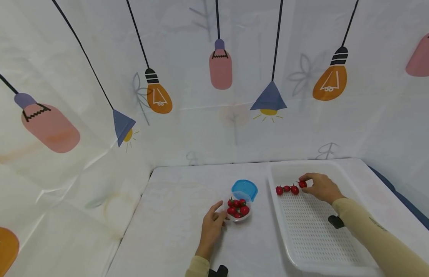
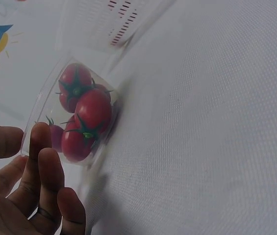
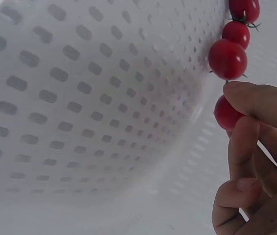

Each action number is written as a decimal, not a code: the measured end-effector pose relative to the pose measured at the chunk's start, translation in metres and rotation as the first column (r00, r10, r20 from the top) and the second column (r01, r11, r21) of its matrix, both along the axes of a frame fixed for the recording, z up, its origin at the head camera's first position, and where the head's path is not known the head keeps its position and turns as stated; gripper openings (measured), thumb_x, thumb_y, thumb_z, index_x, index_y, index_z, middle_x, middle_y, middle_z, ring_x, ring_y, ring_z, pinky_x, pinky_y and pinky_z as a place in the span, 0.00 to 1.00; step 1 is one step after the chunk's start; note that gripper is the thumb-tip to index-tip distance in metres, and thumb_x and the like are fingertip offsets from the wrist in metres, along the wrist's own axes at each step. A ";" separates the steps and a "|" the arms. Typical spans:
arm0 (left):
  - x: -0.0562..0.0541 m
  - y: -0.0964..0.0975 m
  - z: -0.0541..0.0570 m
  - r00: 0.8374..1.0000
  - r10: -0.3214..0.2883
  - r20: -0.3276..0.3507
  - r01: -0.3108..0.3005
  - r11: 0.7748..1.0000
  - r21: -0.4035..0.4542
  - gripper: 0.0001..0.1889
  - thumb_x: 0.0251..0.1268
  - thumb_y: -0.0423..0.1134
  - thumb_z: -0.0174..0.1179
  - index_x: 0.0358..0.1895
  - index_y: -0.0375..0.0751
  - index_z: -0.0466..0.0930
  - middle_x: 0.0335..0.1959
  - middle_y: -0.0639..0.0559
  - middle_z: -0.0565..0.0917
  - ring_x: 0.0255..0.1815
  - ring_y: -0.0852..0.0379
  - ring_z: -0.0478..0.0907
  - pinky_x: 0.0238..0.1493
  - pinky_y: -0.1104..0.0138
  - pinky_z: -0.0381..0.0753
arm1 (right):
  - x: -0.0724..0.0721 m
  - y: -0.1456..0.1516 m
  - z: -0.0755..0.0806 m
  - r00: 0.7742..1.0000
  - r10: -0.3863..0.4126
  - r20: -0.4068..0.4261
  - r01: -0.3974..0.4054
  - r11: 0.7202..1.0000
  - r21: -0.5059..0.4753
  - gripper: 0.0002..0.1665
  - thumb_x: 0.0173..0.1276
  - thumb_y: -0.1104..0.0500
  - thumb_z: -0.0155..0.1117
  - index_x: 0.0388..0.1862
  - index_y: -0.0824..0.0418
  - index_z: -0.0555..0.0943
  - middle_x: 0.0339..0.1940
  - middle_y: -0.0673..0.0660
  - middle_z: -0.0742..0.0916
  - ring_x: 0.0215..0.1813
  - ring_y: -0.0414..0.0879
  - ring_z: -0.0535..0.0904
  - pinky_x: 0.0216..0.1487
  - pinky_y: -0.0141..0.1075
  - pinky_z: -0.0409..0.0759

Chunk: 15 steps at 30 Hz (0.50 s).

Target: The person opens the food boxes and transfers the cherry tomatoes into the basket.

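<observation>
In the head view, a small clear container holds several red cherry tomatoes with green stems. A blue lid lies behind it. My left hand is at the container's left side, fingers loosely extended. Its fingertips are right at the container's edge in the left wrist view. Inside a white perforated basket, my right hand pinches a cherry tomato between thumb and finger. That tomato sits at the right end of a row with other cherry tomatoes.
The basket's raised rim stands on the right of the white-covered table. White sheets printed with hanging lamps surround the table at the back and sides. A dark blue strip runs past the table's right edge.
</observation>
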State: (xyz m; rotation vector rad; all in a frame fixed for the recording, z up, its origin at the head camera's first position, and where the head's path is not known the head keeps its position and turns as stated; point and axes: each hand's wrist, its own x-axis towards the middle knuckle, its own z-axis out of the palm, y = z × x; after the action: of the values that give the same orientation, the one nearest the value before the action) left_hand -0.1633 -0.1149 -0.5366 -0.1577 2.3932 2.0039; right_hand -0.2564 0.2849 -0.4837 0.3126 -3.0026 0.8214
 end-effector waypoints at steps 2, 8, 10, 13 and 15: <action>0.000 0.000 0.000 1.000 0.001 0.001 -0.001 1.000 -0.002 0.25 0.75 0.44 0.58 0.71 0.44 0.72 0.35 0.51 0.87 0.35 0.53 0.80 0.42 0.63 0.76 | 0.000 -0.001 -0.001 1.000 -0.007 0.010 0.007 1.000 0.006 0.23 0.63 0.60 0.73 0.56 0.65 0.83 0.54 0.69 0.85 0.55 0.72 0.79 0.42 0.61 0.80; 0.001 0.000 0.001 1.000 0.006 -0.002 -0.006 1.000 -0.001 0.25 0.75 0.43 0.59 0.71 0.43 0.72 0.35 0.50 0.87 0.35 0.52 0.80 0.42 0.62 0.76 | -0.003 0.002 -0.010 0.999 -0.003 0.053 0.002 1.000 0.022 0.23 0.61 0.60 0.74 0.56 0.65 0.83 0.54 0.69 0.85 0.57 0.72 0.77 0.47 0.64 0.77; 0.001 0.000 0.001 1.000 0.005 -0.003 -0.005 1.000 -0.004 0.25 0.75 0.43 0.59 0.71 0.43 0.72 0.35 0.50 0.87 0.34 0.52 0.79 0.41 0.62 0.76 | -0.004 0.003 -0.016 0.998 0.004 0.058 -0.005 1.000 0.029 0.23 0.61 0.61 0.74 0.55 0.64 0.83 0.54 0.69 0.85 0.57 0.71 0.77 0.47 0.64 0.77; 0.002 0.000 0.002 1.000 -0.001 -0.011 0.001 1.000 -0.001 0.25 0.75 0.44 0.59 0.71 0.42 0.72 0.35 0.49 0.87 0.34 0.52 0.79 0.41 0.62 0.76 | -0.004 0.003 -0.020 0.999 0.010 0.050 -0.012 0.999 0.035 0.22 0.60 0.61 0.74 0.54 0.64 0.83 0.54 0.69 0.85 0.57 0.71 0.77 0.47 0.64 0.77; 0.002 0.000 0.002 1.000 0.000 -0.009 0.000 1.000 -0.001 0.25 0.75 0.44 0.59 0.71 0.42 0.72 0.35 0.49 0.87 0.34 0.52 0.79 0.41 0.63 0.76 | -0.004 0.002 -0.020 0.999 0.008 0.047 -0.010 0.999 0.036 0.22 0.60 0.62 0.74 0.54 0.64 0.83 0.53 0.69 0.85 0.56 0.71 0.78 0.47 0.64 0.78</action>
State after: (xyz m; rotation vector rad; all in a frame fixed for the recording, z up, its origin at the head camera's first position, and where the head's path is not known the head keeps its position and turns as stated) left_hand -0.1609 -0.1148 -0.5342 -0.1485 2.3993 2.0077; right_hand -0.2607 0.2873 -0.5035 0.3126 -3.0646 0.7870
